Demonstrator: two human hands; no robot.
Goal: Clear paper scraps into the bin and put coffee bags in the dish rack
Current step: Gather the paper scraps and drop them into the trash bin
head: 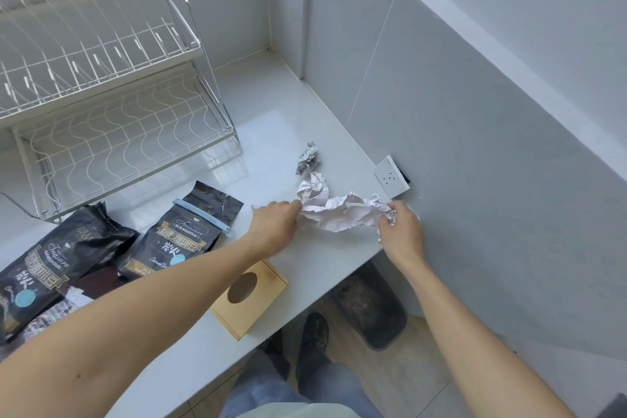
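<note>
A crumpled white paper scrap [339,212] lies on the white counter [271,105] near its right end. My left hand [273,226] pinches its left end and my right hand [402,231] grips its right end. A smaller grey crumpled scrap [308,158] lies just behind it, untouched. Two black coffee bags lie flat on the counter at the left: one with a blue clip [183,231] and another [57,254] further left. The white two-tier wire dish rack [101,85] stands at the back left. A dark bin [373,305] sits on the floor below the counter's right end.
A wooden tissue box [251,299] sits at the counter's front edge under my left forearm. A white wall socket [392,176] is on the tiled wall right of the scraps. More packets lie at the far left edge. My shoes and legs show below.
</note>
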